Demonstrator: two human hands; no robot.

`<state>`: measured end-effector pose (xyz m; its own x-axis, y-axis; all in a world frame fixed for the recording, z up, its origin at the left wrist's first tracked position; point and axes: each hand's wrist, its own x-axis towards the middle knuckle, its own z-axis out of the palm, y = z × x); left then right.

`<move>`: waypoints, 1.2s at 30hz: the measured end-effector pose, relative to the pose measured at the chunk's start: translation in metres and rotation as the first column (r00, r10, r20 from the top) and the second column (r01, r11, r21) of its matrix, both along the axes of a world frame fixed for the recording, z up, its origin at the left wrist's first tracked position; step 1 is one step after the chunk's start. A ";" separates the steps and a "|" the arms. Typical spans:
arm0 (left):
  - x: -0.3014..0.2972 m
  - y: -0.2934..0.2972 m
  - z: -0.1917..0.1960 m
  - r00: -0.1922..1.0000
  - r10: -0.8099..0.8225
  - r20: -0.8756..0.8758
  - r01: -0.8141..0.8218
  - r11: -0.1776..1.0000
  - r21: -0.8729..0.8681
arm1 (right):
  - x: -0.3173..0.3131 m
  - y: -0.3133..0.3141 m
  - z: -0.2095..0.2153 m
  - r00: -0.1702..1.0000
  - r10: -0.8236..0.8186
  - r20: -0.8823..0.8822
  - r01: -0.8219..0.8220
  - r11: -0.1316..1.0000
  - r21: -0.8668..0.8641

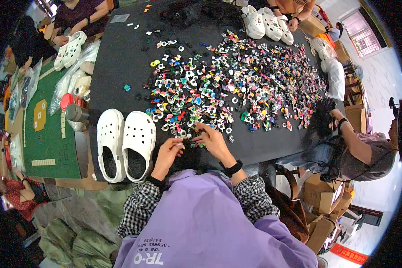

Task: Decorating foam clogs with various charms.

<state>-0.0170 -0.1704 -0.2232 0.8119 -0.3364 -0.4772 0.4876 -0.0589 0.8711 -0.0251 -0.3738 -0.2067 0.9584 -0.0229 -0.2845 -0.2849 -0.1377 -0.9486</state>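
1. At the left lies a green board (53,154) with a yellow patch and pale strips along its sides.
2. Far left, a person in a dark top has a hand on white clogs decorated with small coloured pieces (71,50).
3. Nearer than those clogs stands a container with a red lid (69,101), beside the left edge of the black surface (116,76).
4. A pair of white clogs (131,134) sits side by side on my near left, toes pointing away from me, with no coloured pieces visible on their uppers.
5. My left hand (169,152) is just right of that pair, fingers bent and their tips close to the thumb. Something tiny shows at the tips; I cannot tell whether I am pinching it.
6. My right hand (212,140) faces it, fingers curled inward at the near edge of the pile. I cannot tell whether they grip anything.
7. Beyond my hands, a wide pile of small, multicoloured charms (236,96) spreads from the middle toward the right.
8. Far right, three more white clogs (269,24) stand beside another person's hands.
9. At the right edge, a seated person's hand (337,114) reaches onto the surface; open cartons (321,192) stand nearer.
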 end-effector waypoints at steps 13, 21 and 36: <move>0.002 -0.003 -0.009 0.992 0.081 0.097 -0.082 0.997 0.003 | -0.011 -0.006 0.018 0.997 0.030 0.065 -0.002 0.922 -0.386; 0.003 -0.002 -0.007 0.997 0.066 0.043 -0.065 0.998 -0.023 | -0.018 -0.007 0.009 0.974 0.012 0.225 0.079 0.917 -0.390; 0.000 0.000 -0.009 0.997 0.030 0.067 -0.029 1.000 -0.005 | -0.019 -0.008 -0.002 0.989 -0.010 0.149 0.065 0.928 -0.366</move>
